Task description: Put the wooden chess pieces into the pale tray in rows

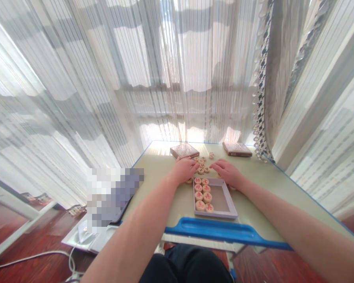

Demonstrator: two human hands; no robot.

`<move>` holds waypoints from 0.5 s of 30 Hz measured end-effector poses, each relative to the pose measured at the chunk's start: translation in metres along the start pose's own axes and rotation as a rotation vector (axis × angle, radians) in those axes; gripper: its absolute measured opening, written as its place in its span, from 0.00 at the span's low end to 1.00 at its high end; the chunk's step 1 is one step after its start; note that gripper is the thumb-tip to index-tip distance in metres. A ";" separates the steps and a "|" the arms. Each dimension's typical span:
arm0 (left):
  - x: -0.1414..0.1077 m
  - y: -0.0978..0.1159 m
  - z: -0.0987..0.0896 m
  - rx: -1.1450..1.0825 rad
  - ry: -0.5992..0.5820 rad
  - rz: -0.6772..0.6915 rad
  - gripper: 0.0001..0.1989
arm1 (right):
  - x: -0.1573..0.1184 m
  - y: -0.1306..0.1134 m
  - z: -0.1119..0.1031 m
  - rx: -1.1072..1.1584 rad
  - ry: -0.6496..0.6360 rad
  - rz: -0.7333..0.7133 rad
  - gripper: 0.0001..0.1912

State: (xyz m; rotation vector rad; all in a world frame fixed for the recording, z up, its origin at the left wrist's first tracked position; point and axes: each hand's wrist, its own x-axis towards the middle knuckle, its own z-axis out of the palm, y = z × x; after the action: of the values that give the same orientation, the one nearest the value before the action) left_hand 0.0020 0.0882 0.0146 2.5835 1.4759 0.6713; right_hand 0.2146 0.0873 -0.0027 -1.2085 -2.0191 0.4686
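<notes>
Several wooden Chinese chess pieces (pixel 201 165) lie in a loose group in the middle of the table, between my two hands. On the group's left side, my left hand (pixel 185 169) rests palm down with its fingers stretched toward the pieces; another piece (pixel 189 181) shows beneath it. Opposite, my right hand (pixel 226 173) is palm down, fingers loosely extended; a piece partly shows under it. Nearer to me is a shallow light-coloured box (pixel 231 204). Red-marked chess pieces (pixel 207 197) stand in two columns along its left side.
A flat patterned box (pixel 185 150) lies behind my left hand, and a second flat box (pixel 237 149) at the back right. The pale green table (pixel 271 204) has a blue tray edge (pixel 218 230) near my lap. Sheer curtains (pixel 188 70) hang behind it.
</notes>
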 end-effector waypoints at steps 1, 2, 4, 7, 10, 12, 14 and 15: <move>0.000 0.000 0.000 -0.001 -0.002 -0.003 0.20 | 0.001 0.003 0.000 0.096 0.039 0.084 0.22; 0.000 0.000 0.000 -0.003 -0.004 -0.004 0.20 | 0.003 0.007 0.000 0.211 0.091 0.194 0.23; -0.001 0.000 -0.001 -0.004 -0.005 0.005 0.22 | 0.005 0.014 -0.001 0.477 0.212 0.351 0.24; -0.003 0.001 -0.002 0.024 -0.011 0.006 0.21 | 0.007 0.020 -0.003 0.719 0.287 0.422 0.18; -0.004 0.003 -0.003 0.051 -0.027 -0.008 0.21 | 0.008 0.021 -0.005 0.832 0.254 0.466 0.12; -0.004 0.004 -0.003 0.029 -0.047 0.004 0.22 | 0.010 0.022 -0.009 0.886 0.250 0.481 0.10; -0.004 0.004 -0.004 -0.010 -0.071 0.027 0.25 | 0.011 0.024 -0.013 0.921 0.261 0.491 0.11; -0.004 0.004 -0.004 -0.024 -0.087 0.046 0.26 | 0.012 0.026 -0.016 0.938 0.261 0.497 0.12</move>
State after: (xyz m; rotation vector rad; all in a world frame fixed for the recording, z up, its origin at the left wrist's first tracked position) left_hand 0.0015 0.0820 0.0178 2.6009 1.3781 0.5694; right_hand 0.2385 0.1093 -0.0031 -1.0479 -1.0145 1.2485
